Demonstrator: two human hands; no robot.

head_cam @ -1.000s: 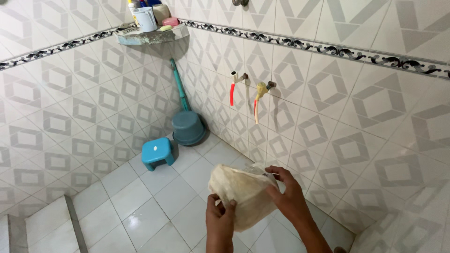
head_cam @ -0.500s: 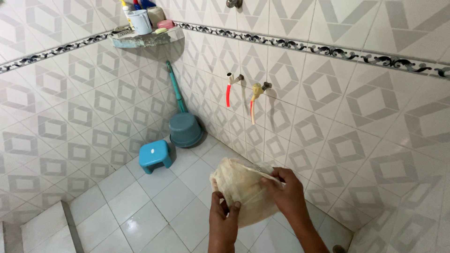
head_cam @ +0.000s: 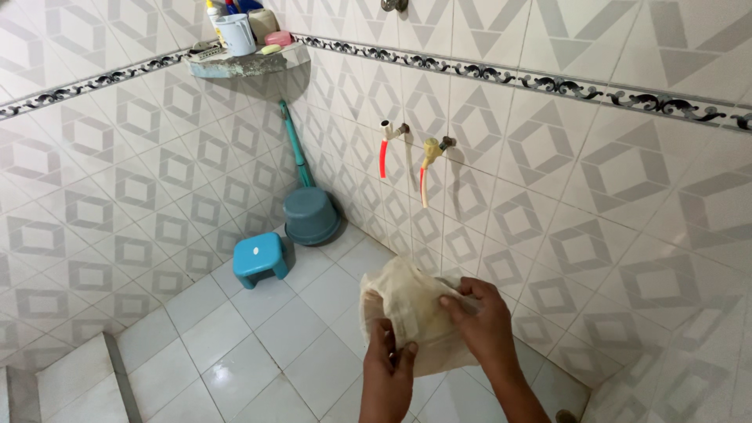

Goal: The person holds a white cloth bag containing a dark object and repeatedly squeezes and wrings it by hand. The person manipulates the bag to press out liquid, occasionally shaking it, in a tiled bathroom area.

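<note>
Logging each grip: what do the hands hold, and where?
Both hold a cream cloth: left hand at its lower edge, right hand at its right side.

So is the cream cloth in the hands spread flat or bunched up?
Bunched up. The cream cloth bulges in a rounded, creased mass, pinched by the left hand at its lower edge and the right hand on top.

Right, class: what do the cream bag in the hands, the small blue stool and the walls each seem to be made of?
Bag: looks like soft, matt woven cloth; it creases and sags where the left hand and right hand hold it. Stool: probably moulded plastic, smooth, even blue. Walls: glazed ceramic tile, glossy, with grout lines.
</note>
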